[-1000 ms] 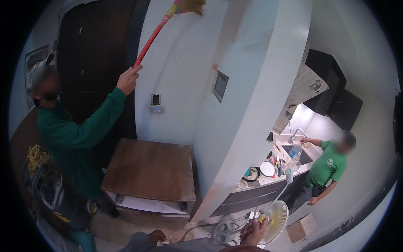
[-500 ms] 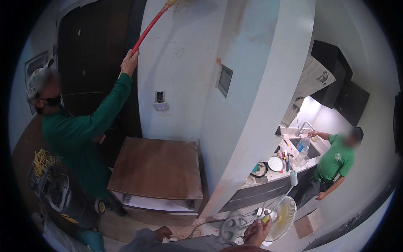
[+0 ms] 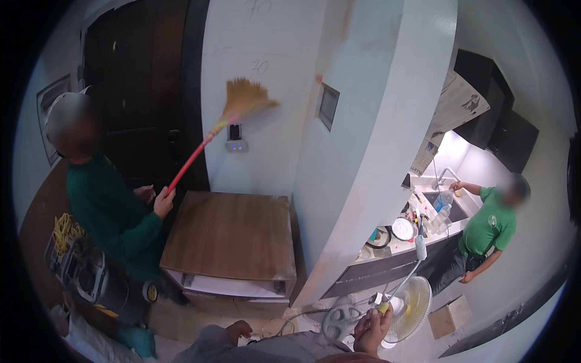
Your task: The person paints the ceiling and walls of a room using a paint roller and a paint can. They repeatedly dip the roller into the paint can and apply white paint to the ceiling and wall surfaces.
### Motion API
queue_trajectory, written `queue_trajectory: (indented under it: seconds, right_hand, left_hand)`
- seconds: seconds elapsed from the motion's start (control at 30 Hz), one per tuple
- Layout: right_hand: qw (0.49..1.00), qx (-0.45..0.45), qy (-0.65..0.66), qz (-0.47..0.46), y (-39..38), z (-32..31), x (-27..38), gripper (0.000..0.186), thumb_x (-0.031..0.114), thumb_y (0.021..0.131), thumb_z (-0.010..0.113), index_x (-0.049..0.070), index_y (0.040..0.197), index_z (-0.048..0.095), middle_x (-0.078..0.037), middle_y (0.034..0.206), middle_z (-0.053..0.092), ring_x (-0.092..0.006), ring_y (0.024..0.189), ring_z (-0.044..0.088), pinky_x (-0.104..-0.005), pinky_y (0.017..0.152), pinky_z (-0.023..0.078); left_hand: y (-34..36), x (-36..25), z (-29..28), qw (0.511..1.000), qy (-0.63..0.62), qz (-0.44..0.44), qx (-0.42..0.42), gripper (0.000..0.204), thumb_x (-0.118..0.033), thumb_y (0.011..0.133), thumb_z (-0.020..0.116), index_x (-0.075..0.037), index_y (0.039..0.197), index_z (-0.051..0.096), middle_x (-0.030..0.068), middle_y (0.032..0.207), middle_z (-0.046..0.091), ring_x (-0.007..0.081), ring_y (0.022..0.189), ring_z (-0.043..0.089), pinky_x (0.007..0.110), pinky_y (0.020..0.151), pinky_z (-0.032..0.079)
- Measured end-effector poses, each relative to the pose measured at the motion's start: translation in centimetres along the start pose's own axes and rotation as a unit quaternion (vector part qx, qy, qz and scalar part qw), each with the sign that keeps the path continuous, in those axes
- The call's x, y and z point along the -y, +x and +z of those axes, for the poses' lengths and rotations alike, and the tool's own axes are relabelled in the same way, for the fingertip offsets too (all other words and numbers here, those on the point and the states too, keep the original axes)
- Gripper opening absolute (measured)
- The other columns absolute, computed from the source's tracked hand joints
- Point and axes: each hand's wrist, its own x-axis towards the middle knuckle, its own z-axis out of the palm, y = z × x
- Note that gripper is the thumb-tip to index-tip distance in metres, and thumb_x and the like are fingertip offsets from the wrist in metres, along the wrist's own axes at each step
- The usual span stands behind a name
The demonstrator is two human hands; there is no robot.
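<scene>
My right hand [image 3: 370, 330] is shut on the yellow grip of a long paint roller [image 3: 420, 248], whose pale sleeve points up in front of the kitchen counter. Beside it, a white fan [image 3: 411, 308] with yellowish blades stands low down. My left hand [image 3: 238, 331] hangs lower left of centre, fingers loosely bent and apart, holding nothing visible. At left, a co-worker in a dark green long-sleeved top [image 3: 103, 206] holds a red-handled straw broom [image 3: 247, 100] against the white wall, just above a wall socket [image 3: 236, 145].
A brown cabinet [image 3: 227, 230] stands below the wall. Left are a grey machine [image 3: 103, 284] and yellow cord [image 3: 66, 236]. Past the pillar [image 3: 375, 121], another worker in light green [image 3: 484, 230] stands at a sink counter [image 3: 387, 251] crowded with containers and tools. Cables and a board [image 3: 448, 317] lie low.
The broom head has swept down the wall from near the top to the socket, with the co-worker's hand lower. The view has shifted slightly; my right hand still grips the roller.
</scene>
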Motion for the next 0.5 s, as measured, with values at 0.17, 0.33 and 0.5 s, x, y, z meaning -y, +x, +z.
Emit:
queue_trajectory:
  seconds: [0.17, 0.33, 0.5]
  right_hand:
    - [1.0, 0.018, -0.005, -0.003, -0.1, 0.3, 0.9, 0.046, 0.01, 0.103, 0.057, 0.009, 0.146, 0.04, 0.0, 0.075, 0.052, -0.0074, 0.043, 0.044, -0.024, 0.033, 0.035]
    - [1.0, 0.026, -0.012, 0.007, -0.4, 0.0, 1.1, 0.054, 0.011, 0.102, 0.058, 0.009, 0.152, 0.037, -0.001, 0.081, 0.053, -0.0054, 0.047, 0.042, -0.0213, 0.035, 0.036]
    - [0.999, 0.033, -0.014, 0.012, -0.4, -0.7, 1.0, 0.053, 0.011, 0.103, 0.057, 0.009, 0.152, 0.036, -0.001, 0.084, 0.052, -0.0057, 0.047, 0.042, -0.0218, 0.036, 0.036]
  left_hand:
    - [0.1, -0.5, 1.2, 1.0, 0.009, 0.015, 0.0, 0.032, -0.034, 0.099, 0.067, -0.003, 0.106, 0.071, 0.0051, 0.087, 0.068, 0.018, 0.077, 0.063, 0.035, 0.066, 0.05]
    - [-0.6, -0.4, 3.1, 1.0, 0.014, 0.016, 0.009, 0.035, -0.036, 0.099, 0.067, -0.002, 0.106, 0.071, 0.0052, 0.087, 0.069, 0.0183, 0.078, 0.063, 0.036, 0.066, 0.05]
    - [-1.4, 0.1, 4.7, 0.999, 0.027, 0.014, 0.019, 0.037, -0.038, 0.1, 0.066, -0.002, 0.105, 0.072, 0.0054, 0.087, 0.07, 0.0185, 0.078, 0.063, 0.036, 0.067, 0.05]
